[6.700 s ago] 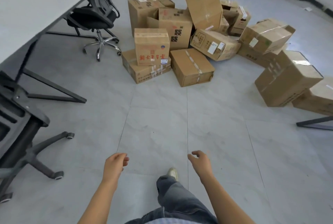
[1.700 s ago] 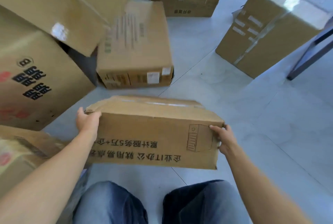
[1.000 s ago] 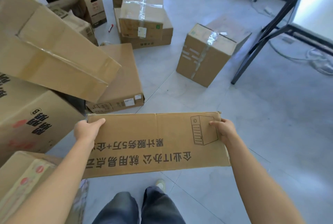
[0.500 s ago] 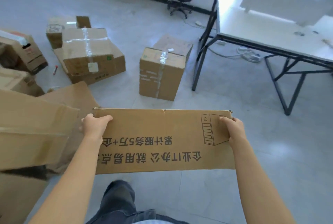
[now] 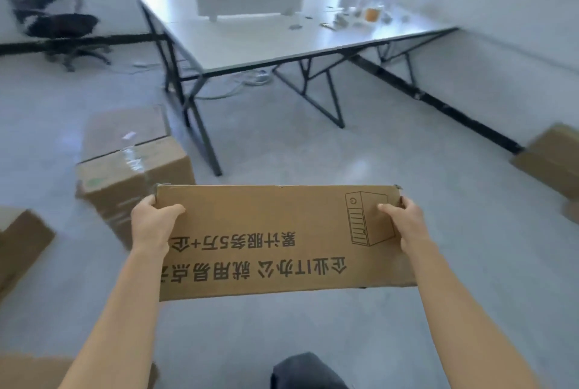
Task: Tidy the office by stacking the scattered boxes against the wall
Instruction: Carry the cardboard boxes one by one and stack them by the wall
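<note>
We are carrying a long, flat cardboard box (image 5: 282, 238) in front of us, clear of the floor (image 5: 344, 153), with one hand at each short end. Our left hand (image 5: 150, 226) is clamping the upper left corner. Its thumb (image 5: 170, 210) is lying across the printed face, and the other fingers are curling round the end, mostly hidden behind the board. Our right hand (image 5: 407, 226) is mirroring this at the upper right corner, with its thumb (image 5: 387, 208) pressing beside the printed computer drawing. Both hands are closed firmly on the box, pinching the panel between thumb and fingers.

We are probably gripping the ends because that splits the load and stops so wide a piece from twisting. Holding it by the top corners is letting the rest hang below our fingers, which leaves our view open over its upper edge.

Just beyond our left fingers a taped box (image 5: 134, 182) is sitting on the floor, with another carton (image 5: 22, 241) out to their left. Well ahead of both hands the white desk (image 5: 250, 41) is standing. Far off to the right of our right fingertips another box (image 5: 551, 160) is resting against the wall (image 5: 517, 28). We are judging that spot to be where the stack is forming, so we are likely in mid-transport, needing to swing right past the desk legs.
</note>
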`<control>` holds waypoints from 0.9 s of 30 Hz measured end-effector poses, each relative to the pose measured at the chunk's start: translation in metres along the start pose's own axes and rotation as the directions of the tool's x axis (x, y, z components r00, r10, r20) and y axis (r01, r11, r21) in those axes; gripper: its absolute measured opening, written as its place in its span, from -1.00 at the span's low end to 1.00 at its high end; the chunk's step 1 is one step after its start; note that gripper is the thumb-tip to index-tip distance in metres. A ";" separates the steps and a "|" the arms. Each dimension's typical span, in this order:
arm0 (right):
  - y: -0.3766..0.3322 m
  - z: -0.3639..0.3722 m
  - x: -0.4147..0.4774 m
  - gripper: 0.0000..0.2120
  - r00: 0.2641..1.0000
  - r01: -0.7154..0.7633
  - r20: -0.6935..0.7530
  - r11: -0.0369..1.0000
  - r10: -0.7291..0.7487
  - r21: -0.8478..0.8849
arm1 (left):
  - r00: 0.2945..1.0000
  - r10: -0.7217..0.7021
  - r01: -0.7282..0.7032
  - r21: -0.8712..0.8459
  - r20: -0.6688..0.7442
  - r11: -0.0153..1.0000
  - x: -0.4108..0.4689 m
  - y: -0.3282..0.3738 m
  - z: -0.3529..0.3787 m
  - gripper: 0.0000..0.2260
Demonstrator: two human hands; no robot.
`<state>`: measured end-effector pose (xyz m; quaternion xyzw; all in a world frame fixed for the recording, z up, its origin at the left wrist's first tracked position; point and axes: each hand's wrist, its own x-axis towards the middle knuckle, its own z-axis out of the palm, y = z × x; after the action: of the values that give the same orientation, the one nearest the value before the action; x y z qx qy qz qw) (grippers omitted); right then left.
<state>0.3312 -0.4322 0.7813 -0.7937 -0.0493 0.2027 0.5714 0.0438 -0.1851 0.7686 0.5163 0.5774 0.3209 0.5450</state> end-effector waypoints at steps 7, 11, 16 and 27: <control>0.007 -0.080 0.016 -0.68 0.959 -0.084 -0.264 0.995 0.098 0.062 | 0.944 0.057 -0.083 0.066 0.325 0.994 0.020 0.047 0.119 -0.50; 0.007 -0.117 0.039 -0.76 0.923 -0.114 -0.356 0.988 0.143 0.100 | 0.898 0.067 -0.178 0.220 0.435 0.959 0.027 0.067 0.189 -0.33; 0.003 -0.141 0.071 -0.67 0.899 -0.118 -0.412 0.988 0.147 0.095 | 0.860 0.053 -0.227 0.286 0.507 0.931 0.048 0.083 0.259 -0.25; -0.019 -0.116 0.180 -0.61 0.867 -0.193 -0.460 0.980 0.194 0.050 | 0.833 0.123 -0.338 0.319 0.540 0.885 0.139 0.102 0.362 -0.27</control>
<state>0.5424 -0.4731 0.7817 -0.8191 0.1682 0.0642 0.5446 0.4345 -0.0960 0.7503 0.7497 0.3996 0.1135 0.5152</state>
